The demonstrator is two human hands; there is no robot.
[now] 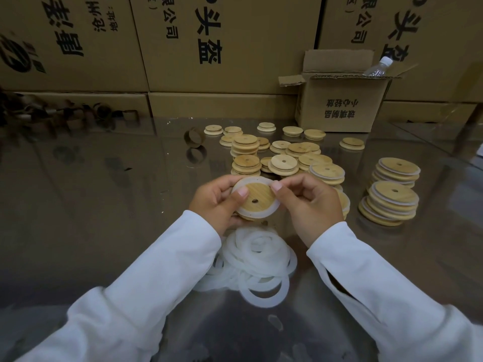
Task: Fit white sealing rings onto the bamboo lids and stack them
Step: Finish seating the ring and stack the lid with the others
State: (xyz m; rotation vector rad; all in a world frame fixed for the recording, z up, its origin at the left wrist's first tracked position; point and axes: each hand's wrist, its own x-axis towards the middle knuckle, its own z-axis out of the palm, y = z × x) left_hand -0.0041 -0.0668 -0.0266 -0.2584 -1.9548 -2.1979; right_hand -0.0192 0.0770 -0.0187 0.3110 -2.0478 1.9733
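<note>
Head view, ring fitting in progress. The left hand [217,202] grips a bamboo lid [257,197] above the desk [104,205], its fingers [224,182] curled round the rim and the thumb on the face. The right hand [311,202] pinches the white sealing ring [261,215] at the lid's upper right edge; the ring appears nearly seated. Judged progress: partial. Two ringed stacks [392,202] stand to the right, while many bare lids [282,163] lie behind the hands and loose rings [258,259] are heaped just below them. Open desk lies to the left. An open carton [342,105] and the bare lids close off the far side.
</note>
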